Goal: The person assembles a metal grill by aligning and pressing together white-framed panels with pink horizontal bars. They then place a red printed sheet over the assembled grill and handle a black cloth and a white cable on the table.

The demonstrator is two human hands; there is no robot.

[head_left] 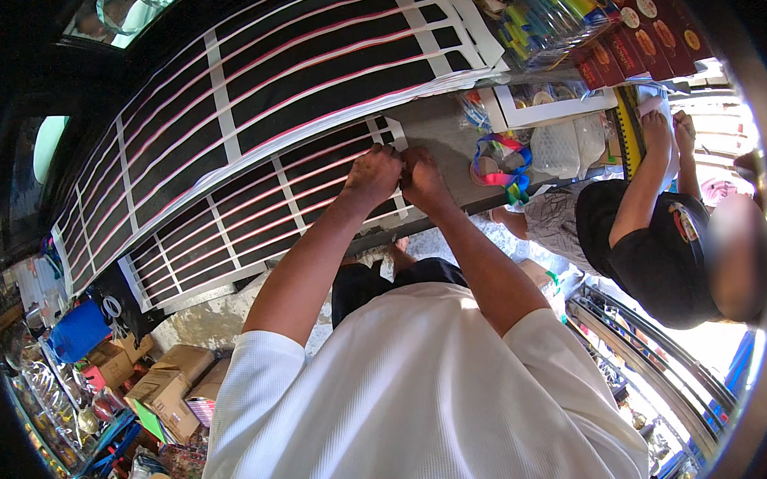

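My left hand (pixel 376 170) and my right hand (pixel 424 177) are close together at the right end of a black sheet (pixel 245 206) marked with white and red lines. Both have curled, closed fingers, their tips nearly meeting at the sheet's corner. Whatever is pinched between them is hidden or too small to name. Beyond this sheet lies a larger stack of similar black lined sheets (pixel 310 77), its near edge overlapping the smaller one. A multicoloured ribbon (pixel 516 160) lies on the grey table (pixel 443 123), right of my right hand.
At the right, a person in a black shirt (pixel 654 260) has both hands by a yellow-and-black strip (pixel 629 134). Clear plastic bags (pixel 566 144), a white frame (pixel 556 113) and dark red printed boxes (pixel 638 40) lie far right. Cardboard boxes (pixel 173 390) and a blue bag (pixel 78 330) are lower left.
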